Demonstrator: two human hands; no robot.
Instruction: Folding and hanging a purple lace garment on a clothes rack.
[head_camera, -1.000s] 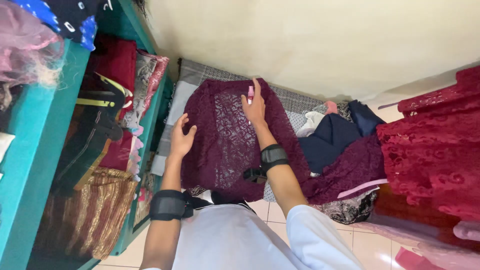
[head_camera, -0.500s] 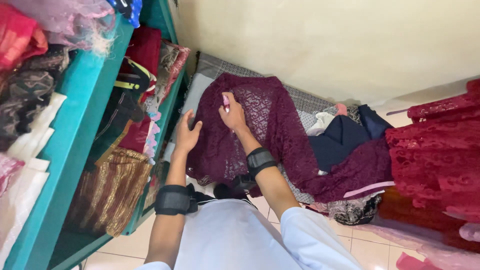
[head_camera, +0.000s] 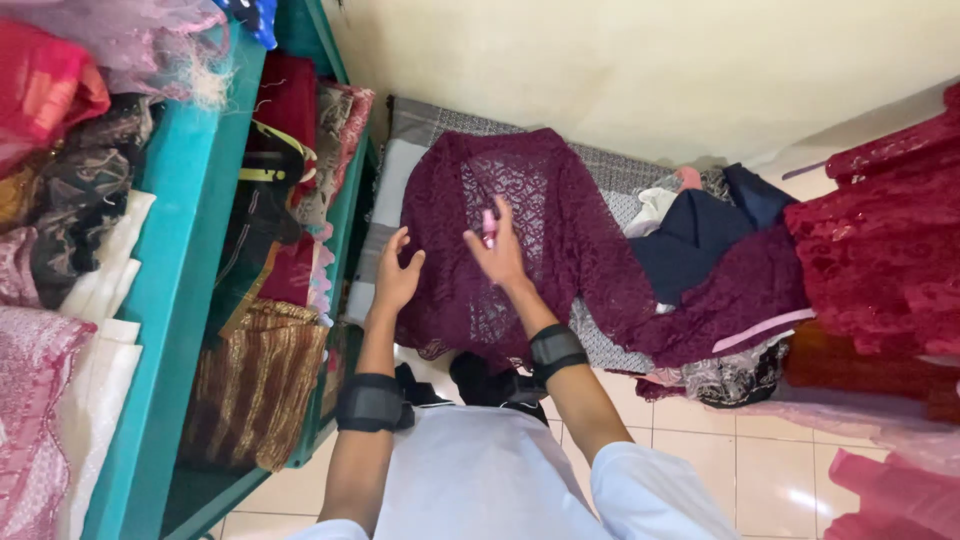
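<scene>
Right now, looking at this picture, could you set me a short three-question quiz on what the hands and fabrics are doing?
1. True or false: the left hand rests on the maroon lace cloth.
2. What does the right hand hold? A) scissors B) a small pink object C) a folded white cloth
3. Fill in: the teal shelf of stacked fabrics stands on the person's ____ side.

Key: 1 true, it lies at the cloth's near edge. 2 B, pinched in the fingers over the lace. 3 left.
</scene>
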